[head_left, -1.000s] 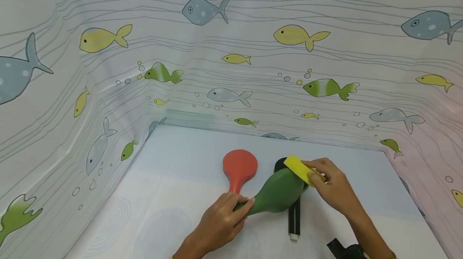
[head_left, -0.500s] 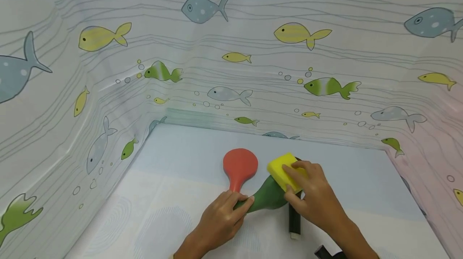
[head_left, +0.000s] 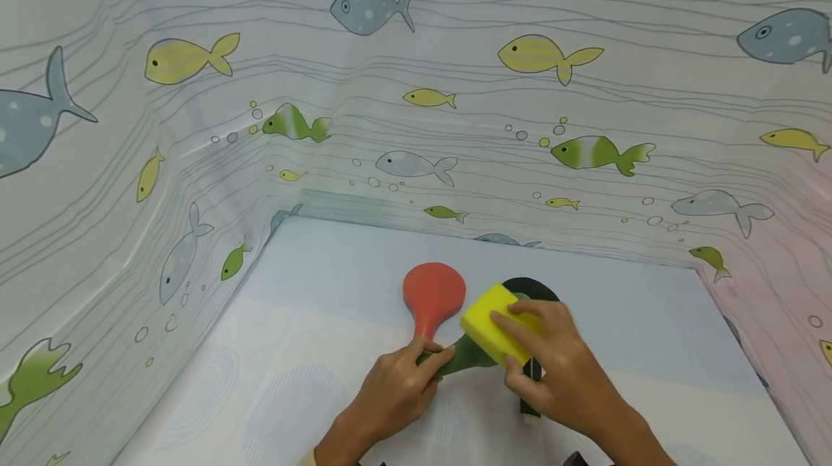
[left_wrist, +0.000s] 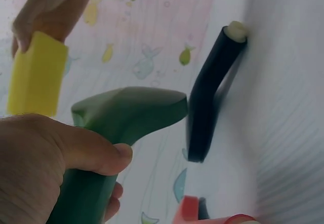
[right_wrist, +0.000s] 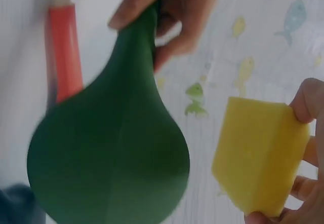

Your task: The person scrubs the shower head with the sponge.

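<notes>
Head view: two bare hands at work above a pale printed surface point(head_left: 312, 307), each hand occupied.

Item, left hand point(head_left: 396, 386): fingers bent, clasped round the handle of a green paddle point(right_wrist: 111, 143); in the left wrist view the thumb lies along the near side, fingertips showing on the far side.

Item, green paddle: broad, rounded body extending from the left hand toward the right; held clear of the surface, smooth, plain green face.

Item, right hand point(head_left: 552, 361): partly spread, grasping a yellow sponge point(head_left: 490, 318) between thumb and fingers, which bear on opposite edges.

Item, sponge: thick block, on the side of the right hand facing the left; overlaps the green body in the head view, while both wrist views show a gap between them.

Item, red paddle point(head_left: 433, 289): just beyond the left hand, round head pointing away, pale tip on the handle end.

Item, black paddle point(head_left: 541, 288): beyond and beneath the right hand, rounded head partly covered, pale-tipped handle emerging below the sponge.

Item, backdrop point(head_left: 292, 76): past both hands, printed with green, yellow and blue-grey fish, bubbles and wavy lines
</notes>
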`<state>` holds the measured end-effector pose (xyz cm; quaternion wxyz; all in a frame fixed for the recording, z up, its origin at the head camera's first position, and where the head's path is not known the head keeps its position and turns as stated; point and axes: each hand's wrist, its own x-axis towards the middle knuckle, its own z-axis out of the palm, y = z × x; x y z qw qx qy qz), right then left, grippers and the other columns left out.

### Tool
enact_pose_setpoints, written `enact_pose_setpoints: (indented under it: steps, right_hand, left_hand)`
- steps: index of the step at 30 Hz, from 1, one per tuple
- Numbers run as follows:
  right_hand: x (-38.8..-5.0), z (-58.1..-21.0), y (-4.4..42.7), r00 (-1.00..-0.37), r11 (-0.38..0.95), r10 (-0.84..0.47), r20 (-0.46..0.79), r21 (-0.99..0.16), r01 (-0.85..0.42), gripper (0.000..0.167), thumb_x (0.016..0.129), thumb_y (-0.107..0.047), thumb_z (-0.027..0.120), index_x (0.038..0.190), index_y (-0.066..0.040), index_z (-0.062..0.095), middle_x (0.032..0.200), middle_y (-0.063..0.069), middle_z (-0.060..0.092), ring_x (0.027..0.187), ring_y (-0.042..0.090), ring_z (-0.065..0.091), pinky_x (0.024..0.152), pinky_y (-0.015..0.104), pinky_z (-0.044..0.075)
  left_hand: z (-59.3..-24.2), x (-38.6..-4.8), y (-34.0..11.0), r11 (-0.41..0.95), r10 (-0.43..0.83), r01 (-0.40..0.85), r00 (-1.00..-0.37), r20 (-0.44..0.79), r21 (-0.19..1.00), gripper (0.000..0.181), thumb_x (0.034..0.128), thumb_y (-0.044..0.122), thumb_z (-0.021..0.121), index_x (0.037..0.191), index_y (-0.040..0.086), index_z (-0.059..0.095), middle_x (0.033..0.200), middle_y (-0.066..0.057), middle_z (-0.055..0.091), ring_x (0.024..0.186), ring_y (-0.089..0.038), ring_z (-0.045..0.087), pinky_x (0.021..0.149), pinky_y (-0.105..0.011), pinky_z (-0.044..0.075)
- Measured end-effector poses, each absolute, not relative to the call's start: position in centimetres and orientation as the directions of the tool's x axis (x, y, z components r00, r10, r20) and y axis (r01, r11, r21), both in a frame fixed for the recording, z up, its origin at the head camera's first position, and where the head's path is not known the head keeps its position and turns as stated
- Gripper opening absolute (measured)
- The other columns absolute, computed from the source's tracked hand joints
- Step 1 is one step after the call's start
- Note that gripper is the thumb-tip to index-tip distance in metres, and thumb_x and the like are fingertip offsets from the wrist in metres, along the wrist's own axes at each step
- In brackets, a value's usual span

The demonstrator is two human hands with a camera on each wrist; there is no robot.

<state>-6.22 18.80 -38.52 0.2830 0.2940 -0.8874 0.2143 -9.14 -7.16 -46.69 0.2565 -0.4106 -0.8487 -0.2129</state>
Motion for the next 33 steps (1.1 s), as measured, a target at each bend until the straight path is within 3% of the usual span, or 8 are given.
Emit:
enact_pose_setpoints:
  steps: [3,6,12,20,28,33]
  right_hand:
    - [-6.7,-38.0,20.1,-0.693,0.776,-0.317,0.647,-0.244,-0.582,0.046,0.080,-0.016,0.066,0.126,-0.013,0.069,0.123,0.011,0.057,0.107,0.024,0.047,0.074,0.030,0.053]
    - [-7.3,-37.9,21.2,-0.715,0.809,-0.242,0.656,-0.270,-0.522,0.052,0.073,-0.009,0.071,0.125,-0.010,0.070,0.121,0.012,0.058,0.105,0.025,0.047,0.067,0.032,0.053]
    - [-8.1,-38.5,21.6,-0.749,0.839,-0.156,0.643,-0.314,-0.445,0.049,0.075,-0.007,0.073,0.123,-0.007,0.070,0.119,0.015,0.057,0.105,0.029,0.047,0.063,0.032,0.051]
    - [-8.3,-39.3,20.2,-0.745,0.834,-0.208,0.633,-0.284,-0.474,0.051,0.076,-0.011,0.072,0.127,-0.010,0.068,0.122,0.013,0.056,0.106,0.027,0.046,0.063,0.030,0.052]
    - [-8.1,-40.0,18.9,-0.699,0.817,-0.282,0.658,-0.218,-0.534,0.050,0.076,-0.016,0.067,0.125,-0.010,0.069,0.122,0.016,0.056,0.106,0.030,0.048,0.067,0.039,0.056]
    - [-7.8,-40.4,18.0,-0.676,0.810,-0.337,0.655,-0.164,-0.564,0.048,0.077,-0.018,0.062,0.124,-0.010,0.069,0.119,0.016,0.058,0.105,0.032,0.048,0.073,0.043,0.057]
  left_hand:
    - [-46.7,-9.1,-7.3,0.576,0.582,0.800,-0.545,0.603,0.167,0.045,0.0770,0.008,0.083,0.119,0.018,0.073,0.105,0.002,0.064,0.080,-0.006,0.068,0.065,-0.017,0.055]
    - [-46.7,-9.0,-7.4,0.572,0.574,0.798,-0.556,0.602,0.191,0.048,0.0759,0.010,0.086,0.121,0.017,0.071,0.108,0.002,0.064,0.085,-0.007,0.067,0.068,-0.018,0.055]
    - [-46.7,-8.9,-7.6,0.585,0.561,0.775,-0.599,0.571,0.239,0.054,0.0760,0.017,0.088,0.124,0.012,0.064,0.112,0.002,0.067,0.094,-0.008,0.063,0.077,-0.022,0.056]
    - [-46.5,-8.6,-7.5,0.596,0.559,0.746,-0.651,0.514,0.296,0.052,0.0799,0.013,0.084,0.124,0.009,0.056,0.101,0.002,0.059,0.078,-0.005,0.058,0.067,-0.018,0.053]
    - [-46.4,-8.3,-7.5,0.647,0.511,0.676,-0.728,0.457,0.353,0.059,0.0791,0.013,0.085,0.131,0.007,0.057,0.109,0.000,0.060,0.085,-0.007,0.058,0.073,-0.024,0.055]
    - [-46.7,-8.3,-7.4,0.665,0.501,0.646,-0.758,0.418,0.374,0.053,0.0813,0.011,0.082,0.128,0.009,0.057,0.099,0.002,0.062,0.082,-0.006,0.054,0.072,-0.023,0.053]
